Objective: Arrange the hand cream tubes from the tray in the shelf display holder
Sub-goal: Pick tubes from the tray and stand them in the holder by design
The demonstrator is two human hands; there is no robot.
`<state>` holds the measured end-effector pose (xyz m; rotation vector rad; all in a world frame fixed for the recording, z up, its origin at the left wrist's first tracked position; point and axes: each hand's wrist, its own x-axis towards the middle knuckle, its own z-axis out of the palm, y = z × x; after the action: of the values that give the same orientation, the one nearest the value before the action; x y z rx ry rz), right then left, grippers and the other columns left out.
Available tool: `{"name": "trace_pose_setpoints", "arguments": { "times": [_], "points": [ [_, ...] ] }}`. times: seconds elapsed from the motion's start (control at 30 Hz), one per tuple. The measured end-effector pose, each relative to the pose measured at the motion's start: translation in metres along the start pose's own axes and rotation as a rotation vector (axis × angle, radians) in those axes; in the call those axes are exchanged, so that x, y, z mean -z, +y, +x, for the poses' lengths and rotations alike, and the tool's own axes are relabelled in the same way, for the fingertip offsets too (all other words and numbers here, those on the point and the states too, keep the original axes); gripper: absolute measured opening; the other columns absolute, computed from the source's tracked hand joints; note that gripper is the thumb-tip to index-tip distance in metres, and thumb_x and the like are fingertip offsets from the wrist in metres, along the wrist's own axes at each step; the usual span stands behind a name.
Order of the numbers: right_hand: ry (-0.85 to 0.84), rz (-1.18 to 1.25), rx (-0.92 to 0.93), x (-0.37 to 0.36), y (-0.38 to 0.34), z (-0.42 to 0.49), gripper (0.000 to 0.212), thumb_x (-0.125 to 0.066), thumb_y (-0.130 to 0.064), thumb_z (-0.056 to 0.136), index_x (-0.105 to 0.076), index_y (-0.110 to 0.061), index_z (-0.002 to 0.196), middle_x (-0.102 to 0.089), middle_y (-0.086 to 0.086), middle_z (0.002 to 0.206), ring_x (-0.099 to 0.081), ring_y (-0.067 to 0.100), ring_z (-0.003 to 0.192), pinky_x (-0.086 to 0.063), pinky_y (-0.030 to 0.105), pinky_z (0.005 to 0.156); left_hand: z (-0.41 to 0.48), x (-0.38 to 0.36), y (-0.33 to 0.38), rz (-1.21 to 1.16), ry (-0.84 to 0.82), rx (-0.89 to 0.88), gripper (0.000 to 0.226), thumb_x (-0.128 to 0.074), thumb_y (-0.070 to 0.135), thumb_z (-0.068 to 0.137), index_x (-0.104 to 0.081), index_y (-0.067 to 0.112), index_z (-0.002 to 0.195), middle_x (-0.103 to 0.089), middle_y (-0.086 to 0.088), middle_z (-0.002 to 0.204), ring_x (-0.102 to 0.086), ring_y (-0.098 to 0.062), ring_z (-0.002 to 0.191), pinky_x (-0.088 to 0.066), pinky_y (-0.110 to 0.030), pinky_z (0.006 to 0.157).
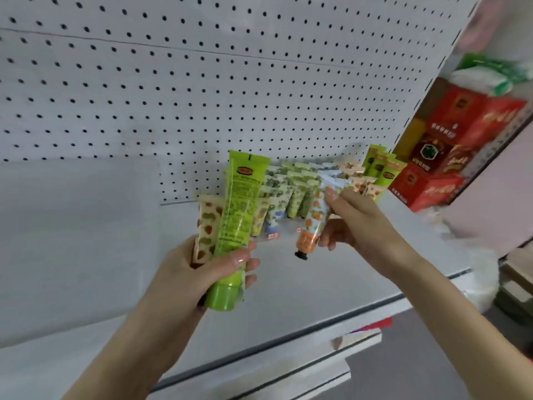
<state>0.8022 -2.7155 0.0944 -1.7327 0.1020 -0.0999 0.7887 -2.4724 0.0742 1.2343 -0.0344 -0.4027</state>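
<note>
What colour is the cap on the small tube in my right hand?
Black cap, head view.

My one camera rides on my head, a wide lens looking forward and down, tilted so the front edge of the white shelf climbs toward 3 o'clock. It sits close: my left hand and right hand reach in from 7 and 5 o'clock. The pegboard back panel fills 9 through 1 o'clock.

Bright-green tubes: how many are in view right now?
4. One green tube is held in the left hand; three green tubes stand together at the row's right end, beside the red boxes. Others may be hidden.
</note>
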Motion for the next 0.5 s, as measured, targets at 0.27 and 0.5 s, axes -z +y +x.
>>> {"name": "trace_pose_setpoints", "arguments": {
  "times": [0.27, 0.5],
  "points": [
    [0.095, -0.493, 0.041, 0.137, 0.044, 0.041, 0.006, -0.064, -0.012, 0.088, -0.058, -0.01, 0.088, -0.068, 0.016, 0.08, -0.07, 0.021, 0.06, -0.059, 0.036, 0.06, 0.065, -0.1, -0.104, -0.032, 0.102, 0.124, 0.041, -0.076, 0.014, 0.067, -0.065, 0.004, 0.105, -0.074, -0.014, 0.099, -0.072, -0.026, 0.087, -0.058, -0.035, 0.072],
    [-0.028, -1.105, 0.249, 0.162, 0.034, 0.1, 0.015, -0.066, -0.028, 0.087, -0.063, -0.014, 0.091, -0.064, 0.001, 0.085, -0.058, 0.017, 0.076, -0.046, 0.031, 0.067, 0.109, -0.121, -0.143, 0.163, 0.148, 0.076, 0.036, -0.078, 0.009, 0.075, -0.063, 0.009, 0.108, -0.074, -0.012, 0.097, -0.071, -0.031, 0.088, -0.057, -0.048, 0.084]
  ]
}}
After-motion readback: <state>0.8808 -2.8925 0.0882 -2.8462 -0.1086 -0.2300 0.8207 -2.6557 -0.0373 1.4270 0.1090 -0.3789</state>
